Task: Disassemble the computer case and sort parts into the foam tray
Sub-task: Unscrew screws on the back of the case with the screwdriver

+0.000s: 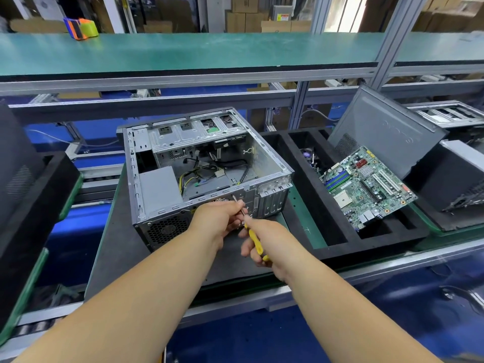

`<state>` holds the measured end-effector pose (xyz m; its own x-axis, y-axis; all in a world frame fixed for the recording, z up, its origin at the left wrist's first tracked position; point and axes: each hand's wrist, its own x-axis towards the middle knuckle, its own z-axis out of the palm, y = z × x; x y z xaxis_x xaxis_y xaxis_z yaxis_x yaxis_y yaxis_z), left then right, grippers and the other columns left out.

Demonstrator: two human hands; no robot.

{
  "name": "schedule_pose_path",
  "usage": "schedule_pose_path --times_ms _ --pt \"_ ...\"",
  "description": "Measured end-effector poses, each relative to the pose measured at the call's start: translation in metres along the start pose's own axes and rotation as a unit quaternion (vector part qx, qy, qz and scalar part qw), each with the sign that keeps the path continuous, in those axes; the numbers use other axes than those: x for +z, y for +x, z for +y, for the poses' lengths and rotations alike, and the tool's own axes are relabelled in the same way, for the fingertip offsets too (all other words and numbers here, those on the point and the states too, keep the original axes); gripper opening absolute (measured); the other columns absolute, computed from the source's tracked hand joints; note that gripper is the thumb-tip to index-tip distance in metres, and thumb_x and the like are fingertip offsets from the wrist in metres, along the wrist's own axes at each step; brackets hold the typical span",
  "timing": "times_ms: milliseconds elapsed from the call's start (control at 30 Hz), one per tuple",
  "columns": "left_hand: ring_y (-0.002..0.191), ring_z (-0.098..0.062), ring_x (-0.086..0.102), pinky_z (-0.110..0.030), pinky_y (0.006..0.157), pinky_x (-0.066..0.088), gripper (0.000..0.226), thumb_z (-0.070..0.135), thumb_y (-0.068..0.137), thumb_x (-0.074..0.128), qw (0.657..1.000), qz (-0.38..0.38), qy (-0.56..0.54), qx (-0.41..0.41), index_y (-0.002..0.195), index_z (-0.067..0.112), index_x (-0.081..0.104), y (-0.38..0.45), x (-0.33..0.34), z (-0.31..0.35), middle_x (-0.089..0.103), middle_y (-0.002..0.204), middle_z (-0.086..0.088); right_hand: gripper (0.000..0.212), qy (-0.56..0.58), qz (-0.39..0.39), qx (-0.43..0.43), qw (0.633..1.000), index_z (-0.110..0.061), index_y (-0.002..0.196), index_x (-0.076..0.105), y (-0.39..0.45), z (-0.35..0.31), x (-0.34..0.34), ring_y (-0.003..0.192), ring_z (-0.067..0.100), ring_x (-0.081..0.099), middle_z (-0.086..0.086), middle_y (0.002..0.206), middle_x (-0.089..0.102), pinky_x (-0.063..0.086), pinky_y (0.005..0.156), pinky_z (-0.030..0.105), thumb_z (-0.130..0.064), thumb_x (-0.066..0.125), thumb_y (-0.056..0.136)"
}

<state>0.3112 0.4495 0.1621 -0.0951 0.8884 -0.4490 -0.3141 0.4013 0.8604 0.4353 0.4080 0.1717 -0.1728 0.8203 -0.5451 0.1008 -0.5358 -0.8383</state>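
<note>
While both forearms reach forward over the bench (115, 258), the right hand (264, 244) has its fingers wrapped round the yellow handle of a screwdriver (255, 242), whose metal shaft slants up to the rear panel of the computer case (204, 174). The left hand (220, 218) sits just ahead of it, fingers (239, 205) curled and pinching the shaft near the tip, most likely to steady the blade on a screw in the rear panel; the screw itself is too small to make out. That two-handed hold suits a slim driver that could slip off a small head.

Lying on its side on a dark mat, the case is open at the top, so its inside faces up for easy reach. A grey power supply (159, 189) remains in the near left corner, loose cables (209, 171) trail across the floor of the case, and the drive bays (188, 134) line the far wall.

Just right of the case lies the black foam tray (332, 247), its long compartments running away from the person. A green motherboard (366, 184) rests tilted across two of them, and a grey side panel (385, 132) leans at the tray's far end. Judging from this, the board and panel are already sorted, while the supply and cables are not.

Beyond, a green shelf (209, 51) carries a tape dispenser (81, 28).
</note>
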Motion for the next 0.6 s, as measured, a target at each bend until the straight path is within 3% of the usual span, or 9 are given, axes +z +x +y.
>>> schedule_pose_path --times_ms 100,200,300,400,500,600 --pt "0.041 -0.005 0.054 -0.014 0.043 0.046 0.011 0.003 0.09 0.063 1.0 0.008 -0.003 -0.007 0.08 0.002 0.068 0.0 0.002 0.001 0.067 0.056 -0.001 0.044 0.243 -0.092 0.079 0.962 -0.007 0.083 0.06 0.001 0.002 -0.003 0.038 0.01 0.034 0.004 0.059 0.052 0.025 0.039 0.02 -0.04 0.038 0.103" --pt "0.041 -0.006 0.052 -0.016 0.043 0.045 0.014 0.004 0.092 0.062 1.0 0.006 -0.001 -0.011 0.08 0.004 0.069 0.0 0.002 0.0 0.067 0.057 -0.001 0.04 0.315 -0.117 0.092 0.937 -0.008 0.084 0.058 0.001 0.004 -0.001 0.037 0.009 0.032 0.001 0.057 0.049 0.024 0.037 0.019 -0.034 0.036 0.105" --pt "0.044 -0.007 0.052 -0.015 0.045 0.046 0.016 0.005 0.093 0.06 1.0 0.006 0.009 -0.009 0.08 0.006 0.07 0.0 0.001 0.0 0.068 0.062 -0.002 0.04 0.243 -0.062 0.055 0.966 -0.008 0.084 0.059 0.001 0.004 0.004 0.036 0.01 0.032 0.001 0.054 0.051 0.024 0.038 0.02 -0.034 0.038 0.106" --pt "0.044 -0.006 0.052 -0.015 0.046 0.047 0.019 0.004 0.095 0.057 1.0 -0.001 0.009 -0.007 0.081 0.006 0.07 -0.002 0.002 0.0 0.068 0.067 -0.004 0.038 0.092 0.019 0.018 0.995 -0.01 0.084 0.059 -0.001 0.0 0.009 0.037 0.012 0.033 0.0 0.05 0.054 0.025 0.041 0.022 -0.035 0.04 0.106" --pt "0.049 -0.009 0.053 -0.016 0.048 0.047 0.021 0.003 0.097 0.053 1.0 -0.014 0.01 -0.004 0.083 0.005 0.068 -0.004 0.002 0.002 0.067 0.071 -0.005 0.032 -0.025 0.053 0.002 0.998 -0.012 0.087 0.058 -0.002 -0.006 0.011 0.037 0.013 0.039 0.0 0.051 0.06 0.029 0.042 0.021 -0.033 0.042 0.104" --pt "0.06 -0.014 0.055 -0.019 0.052 0.048 0.023 0.002 0.098 0.05 1.0 -0.017 0.009 -0.002 0.085 0.005 0.068 -0.005 0.001 0.003 0.066 0.074 -0.006 0.027 -0.057 0.047 -0.009 0.997 -0.012 0.088 0.057 -0.001 -0.008 0.012 0.035 0.013 0.044 0.0 0.057 0.065 0.032 0.04 0.018 -0.032 0.048 0.103"
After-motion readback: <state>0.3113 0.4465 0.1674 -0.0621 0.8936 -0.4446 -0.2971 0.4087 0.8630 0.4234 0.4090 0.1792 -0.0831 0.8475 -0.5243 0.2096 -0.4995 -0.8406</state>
